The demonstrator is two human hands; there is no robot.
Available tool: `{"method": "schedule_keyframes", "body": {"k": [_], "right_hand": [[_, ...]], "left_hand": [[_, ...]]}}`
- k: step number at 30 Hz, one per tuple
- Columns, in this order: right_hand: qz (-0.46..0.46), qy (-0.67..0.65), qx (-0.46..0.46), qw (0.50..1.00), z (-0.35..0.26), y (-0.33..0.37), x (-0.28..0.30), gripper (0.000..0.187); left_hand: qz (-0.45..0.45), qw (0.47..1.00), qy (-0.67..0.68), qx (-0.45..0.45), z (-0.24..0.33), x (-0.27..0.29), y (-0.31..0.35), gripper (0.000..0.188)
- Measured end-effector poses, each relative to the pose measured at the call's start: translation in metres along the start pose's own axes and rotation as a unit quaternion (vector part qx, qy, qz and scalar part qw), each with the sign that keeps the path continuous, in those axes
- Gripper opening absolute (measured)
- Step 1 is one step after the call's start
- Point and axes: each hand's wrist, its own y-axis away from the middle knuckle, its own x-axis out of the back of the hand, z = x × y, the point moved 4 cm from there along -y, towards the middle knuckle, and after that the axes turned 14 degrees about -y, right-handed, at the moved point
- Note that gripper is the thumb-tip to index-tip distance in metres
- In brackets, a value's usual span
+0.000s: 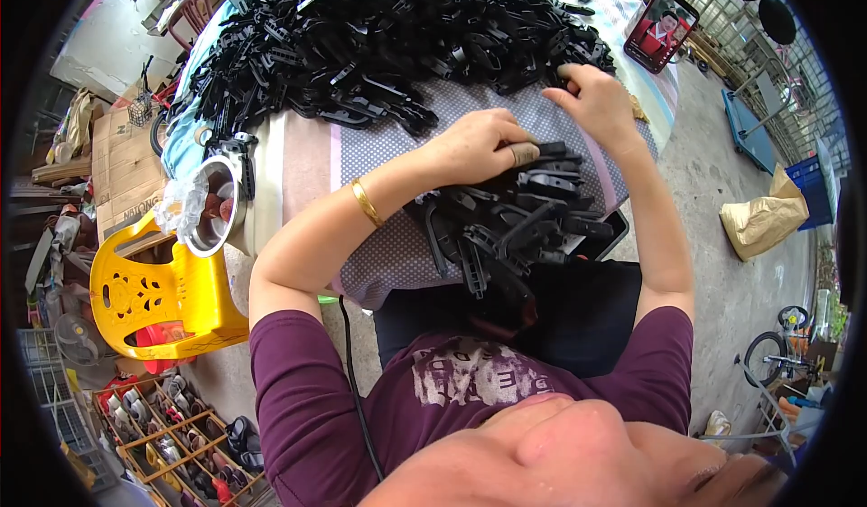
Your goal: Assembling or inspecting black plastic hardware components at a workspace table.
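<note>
A great heap of narrow black plastic clip-like parts (361, 37) covers the far side of the table. A smaller pile of the same parts (515, 227) lies at the near edge, in front of my body. My left hand (483, 146), a gold bangle on its wrist, is closed over the top of the small pile, thumb and fingers on a black plastic part (558, 152). My right hand (596, 101) is by the right edge of the big heap, its fingers bent, thumb and forefinger a little apart. I make out nothing held there.
The table has a patterned cloth (302, 173). A phone (662, 28) stands at its far right. On the left are a metal bowl (217, 204) with round reddish things and a yellow plastic chair (135, 281). A cable (348, 353) hangs beside me. A tan sack (763, 213) stands on the right.
</note>
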Motion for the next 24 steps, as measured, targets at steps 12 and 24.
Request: {"method": "schedule_keyframes", "body": {"k": [12,24], "right_hand": [[-0.021,-0.127,-0.009,0.992,-0.009,-0.001,-0.006,0.021],[-0.097,-0.236,0.024,0.967,-0.035,0.007,-0.011,0.02]], "left_hand": [[0.17,0.949,-0.245,0.105,-0.038,0.006,-0.024,0.024],[0.12,0.974,-0.003,0.194,-0.04,0.01,-0.01,0.03]]}}
